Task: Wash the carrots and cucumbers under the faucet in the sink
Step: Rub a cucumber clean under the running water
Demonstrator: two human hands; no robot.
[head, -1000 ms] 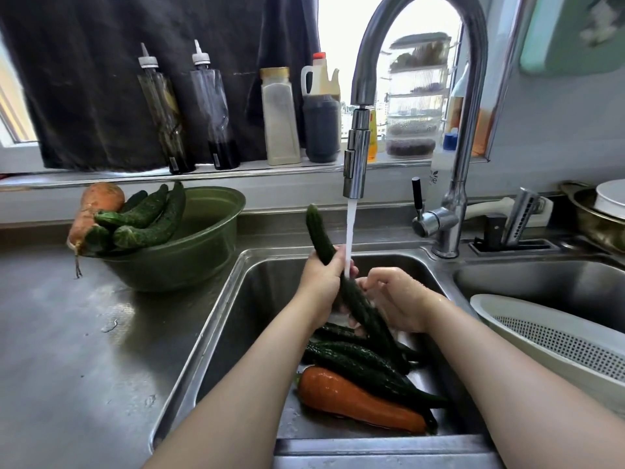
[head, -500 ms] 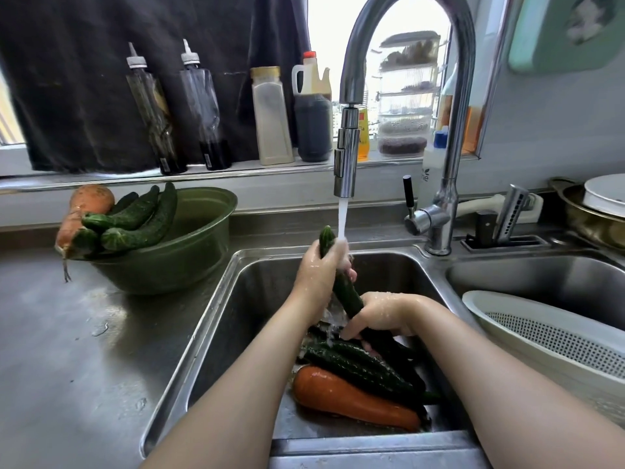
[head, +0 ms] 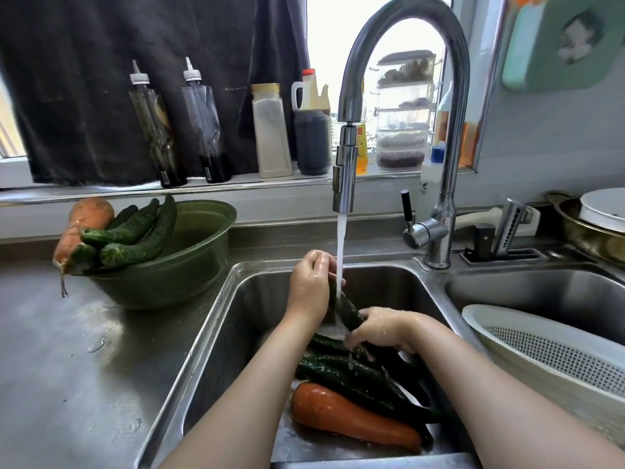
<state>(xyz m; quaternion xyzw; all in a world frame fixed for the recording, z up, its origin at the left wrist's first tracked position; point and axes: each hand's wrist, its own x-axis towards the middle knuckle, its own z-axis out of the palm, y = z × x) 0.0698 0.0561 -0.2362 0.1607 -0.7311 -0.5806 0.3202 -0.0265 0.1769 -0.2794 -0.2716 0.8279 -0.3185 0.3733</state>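
The cucumber (head: 345,309) hangs over the sink (head: 257,316), slanting from its far top end down toward me and to the right. My left grip (head: 309,289) wraps the upper end and my right grip (head: 382,330) wraps it lower down. The water (head: 340,245) strikes between them, nearest the left.

Single head-worn wide-angle view: looks forward and down into sink (head: 257,309), close range, facing window (head: 324,38).

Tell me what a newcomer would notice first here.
The running faucet at centre, its stream falling on a cucumber gripped by the left hand above and the right hand below. A carrot lies beneath in the sink. A green bowl of more vegetables sits on the counter, left.
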